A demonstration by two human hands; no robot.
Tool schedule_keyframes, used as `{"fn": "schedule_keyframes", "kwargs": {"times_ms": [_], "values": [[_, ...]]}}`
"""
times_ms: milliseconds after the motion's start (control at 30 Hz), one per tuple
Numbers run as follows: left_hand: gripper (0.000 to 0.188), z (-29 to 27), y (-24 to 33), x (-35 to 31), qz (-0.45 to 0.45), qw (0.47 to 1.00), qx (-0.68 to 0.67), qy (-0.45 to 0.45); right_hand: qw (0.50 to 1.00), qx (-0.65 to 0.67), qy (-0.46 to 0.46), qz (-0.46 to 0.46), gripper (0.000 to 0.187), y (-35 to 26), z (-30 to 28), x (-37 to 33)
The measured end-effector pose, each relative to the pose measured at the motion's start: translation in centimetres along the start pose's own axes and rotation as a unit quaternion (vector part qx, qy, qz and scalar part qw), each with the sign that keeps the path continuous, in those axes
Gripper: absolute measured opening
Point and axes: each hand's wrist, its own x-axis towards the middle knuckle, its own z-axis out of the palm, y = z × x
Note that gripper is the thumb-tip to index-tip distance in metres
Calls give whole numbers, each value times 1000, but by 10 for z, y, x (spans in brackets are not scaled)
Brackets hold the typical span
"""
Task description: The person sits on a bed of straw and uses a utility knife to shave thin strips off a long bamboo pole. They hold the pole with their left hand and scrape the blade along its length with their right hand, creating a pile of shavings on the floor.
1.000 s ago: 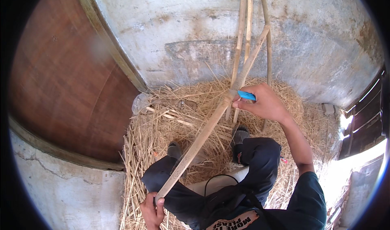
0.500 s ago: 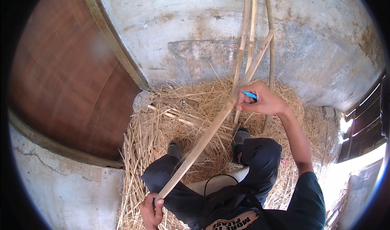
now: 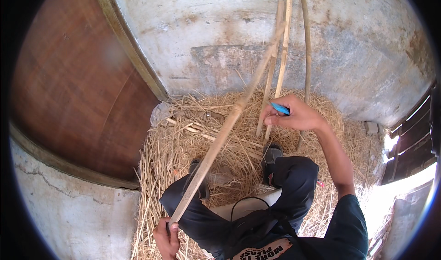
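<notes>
My left hand (image 3: 166, 238) grips the near end of a long split bamboo strip (image 3: 206, 162). The strip slants up and to the right over my left leg, and its far part is blurred by motion. Its far end overlaps the sticks leaning on the wall. To the right of the strip, apart from it, my right hand (image 3: 296, 115) is closed round a slim blue tool (image 3: 279, 108) that looks like a pen or marker. My fingers cover part of that tool, so I cannot make out its exact kind.
Two pale bamboo strips (image 3: 285, 44) and a darker stick (image 3: 305, 39) lean on the stained wall (image 3: 220, 26). Straw and shavings (image 3: 183, 140) cover the floor round my shoes (image 3: 273, 153). A brown door panel (image 3: 78, 85) is at left. Dark slats (image 3: 413, 127) stand at right.
The bamboo strip has swung left, away from my right hand, and its far end has moved left too. My left hand has shifted slightly left. My right hand stays nearly in place.
</notes>
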Motion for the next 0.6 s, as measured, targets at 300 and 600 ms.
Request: {"fn": "schedule_keyframes", "kwargs": {"times_ms": [300,600], "values": [[48,18,-15,-3,-40,995,-93,26,984,-89,154,11,55,-26,7,-9],[43,59,20,8,-142,915,-361,-108,990,-57,104,-81,41,-14,41,-19]]}}
